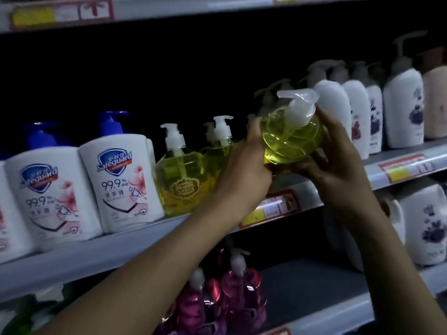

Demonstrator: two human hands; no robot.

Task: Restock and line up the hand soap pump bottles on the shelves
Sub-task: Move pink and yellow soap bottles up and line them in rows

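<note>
A clear yellow pump bottle [291,136] with a white pump is held tilted toward me above the middle shelf [150,235]. My left hand [244,170] grips its left side and my right hand [338,163] cups it from the right and below. On the shelf to the left stand more yellow pump bottles [181,180] in a row. Two white Safeguard bottles [121,180] with blue pumps stand further left.
White lotion pump bottles [401,110] crowd the shelf to the right of my hands. Pink pump bottles [239,293] stand on the lower shelf below my arms. White floral bottles [430,228] sit at the lower right. Price tags [271,209] line the shelf edges.
</note>
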